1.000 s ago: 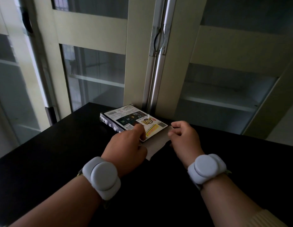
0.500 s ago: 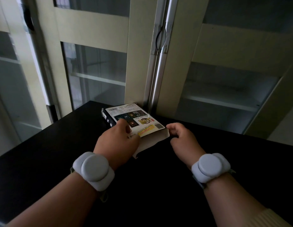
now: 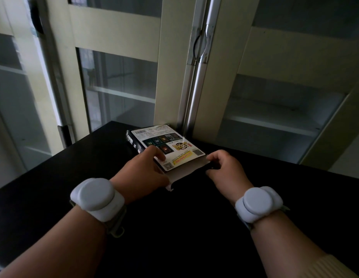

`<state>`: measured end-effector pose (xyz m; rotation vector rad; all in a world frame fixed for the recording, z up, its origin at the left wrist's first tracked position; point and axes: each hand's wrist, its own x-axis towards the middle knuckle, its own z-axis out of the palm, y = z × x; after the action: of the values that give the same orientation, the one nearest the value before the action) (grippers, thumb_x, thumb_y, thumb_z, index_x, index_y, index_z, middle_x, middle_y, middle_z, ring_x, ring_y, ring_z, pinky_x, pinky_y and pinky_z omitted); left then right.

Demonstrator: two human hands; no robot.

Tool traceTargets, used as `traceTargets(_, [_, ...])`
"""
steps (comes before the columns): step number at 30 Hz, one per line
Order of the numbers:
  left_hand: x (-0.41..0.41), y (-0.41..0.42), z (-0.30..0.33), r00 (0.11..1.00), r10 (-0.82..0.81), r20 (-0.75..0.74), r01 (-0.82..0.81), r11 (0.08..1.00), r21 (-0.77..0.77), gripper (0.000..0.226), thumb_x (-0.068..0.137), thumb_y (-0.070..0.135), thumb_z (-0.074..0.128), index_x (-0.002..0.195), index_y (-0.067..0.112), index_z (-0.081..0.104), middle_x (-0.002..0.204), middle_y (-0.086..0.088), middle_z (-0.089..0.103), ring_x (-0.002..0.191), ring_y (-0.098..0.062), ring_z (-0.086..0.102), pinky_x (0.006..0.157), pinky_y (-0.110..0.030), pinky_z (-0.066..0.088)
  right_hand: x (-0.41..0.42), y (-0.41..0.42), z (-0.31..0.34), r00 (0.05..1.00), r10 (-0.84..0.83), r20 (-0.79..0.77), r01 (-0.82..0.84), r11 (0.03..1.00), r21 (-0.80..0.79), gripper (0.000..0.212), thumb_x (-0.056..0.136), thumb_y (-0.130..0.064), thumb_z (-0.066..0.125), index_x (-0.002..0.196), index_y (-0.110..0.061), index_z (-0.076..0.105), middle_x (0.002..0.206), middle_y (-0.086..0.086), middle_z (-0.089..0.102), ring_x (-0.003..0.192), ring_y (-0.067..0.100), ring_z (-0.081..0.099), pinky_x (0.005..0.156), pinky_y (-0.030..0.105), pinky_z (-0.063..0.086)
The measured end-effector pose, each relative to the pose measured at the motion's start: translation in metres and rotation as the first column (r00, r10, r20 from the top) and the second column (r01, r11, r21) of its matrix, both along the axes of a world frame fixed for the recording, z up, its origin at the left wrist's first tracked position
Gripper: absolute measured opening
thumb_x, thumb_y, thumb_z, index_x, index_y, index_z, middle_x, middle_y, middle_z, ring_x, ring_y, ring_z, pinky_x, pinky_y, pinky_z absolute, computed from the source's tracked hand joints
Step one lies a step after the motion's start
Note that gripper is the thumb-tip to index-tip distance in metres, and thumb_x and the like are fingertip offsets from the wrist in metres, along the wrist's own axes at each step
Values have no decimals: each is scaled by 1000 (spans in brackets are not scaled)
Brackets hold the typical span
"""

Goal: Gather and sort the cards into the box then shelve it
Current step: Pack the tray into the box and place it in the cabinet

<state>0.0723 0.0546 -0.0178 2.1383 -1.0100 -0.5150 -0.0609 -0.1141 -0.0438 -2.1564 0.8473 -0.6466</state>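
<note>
Now the box (image 3: 164,146) lay farther back on the black table (image 3: 54,177) than a second earlier, its far corner nearly at the cabinet's (image 3: 174,77) metal door rail. Both hands had followed it. The left hand (image 3: 142,171) rested on the near left corner, fingers pressing the printed top and thumb curled at the side. The right hand (image 3: 224,169) was curled at the open end, fingertips pinching the edge of the flap (image 3: 186,172). The flap stuck out unfolded, so the box was probably not yet closed; no loose cards showed, which suggests they were inside. Closing and shelving remained. The box was flat, rectangular, glossy printed cardboard with a dark spine; the flap was plain matt grey board. The table was smooth and dull, the cabinet doors cream-framed glass.
</note>
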Motion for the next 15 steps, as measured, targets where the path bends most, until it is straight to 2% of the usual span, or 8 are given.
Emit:
traceTargets(2, [2, 0, 0, 1000, -14, -22, 14, 1000, -10, 47, 72, 20, 76, 109, 28, 50, 88, 6, 61, 83, -12, 60, 85, -35, 53, 0, 0, 0, 1000, 3, -5, -3, 1000, -9, 30, 78, 1, 59, 91, -25, 57, 92, -2, 63, 86, 13, 59, 71, 22, 42])
traceTargets(5, [4, 1, 0, 999, -2, -37, 1, 1000, -26, 41, 73, 25, 76, 106, 30, 52, 87, 4, 61, 78, -12, 60, 79, -33, 54, -1, 0, 0, 998, 25, -56, -27, 999, -26, 30, 76, 6, 53, 72, -23, 58, 78, 0, 62, 77, 17, 59, 62, 23, 44])
traceTargets(7, [3, 0, -1, 1000, 12, -22, -13, 999, -30, 39, 74, 29, 76, 104, 31, 52, 89, 4, 61, 80, -13, 60, 80, -33, 54, -1, 1, 1, 997, 34, -74, -37, 999, -36, 31, 75, 7, 50, 67, -22, 58, 74, 0, 61, 75, 19, 59, 64, 26, 45])
traceTargets(12, [1, -1, -2, 998, 16, 56, -17, 1000, 12, 40, 78, 29, 71, 112, 29, 50, 103, 1, 60, 94, -21, 61, 88, -37, 52, -1, 0, 0, 999, 49, -11, -50, 999, -6, 29, 78, 3, 57, 77, -26, 59, 85, -2, 64, 82, 15, 60, 69, 24, 46])
traceTargets(15, [3, -1, -2, 996, 50, 70, -52, 998, 18, 37, 78, 27, 70, 109, 32, 50, 110, -1, 58, 97, -22, 60, 89, -39, 52, 1, 1, -1, 995, 59, 77, -61, 998, 24, 29, 79, -1, 64, 90, -26, 57, 99, -2, 64, 96, 11, 59, 80, 23, 43])
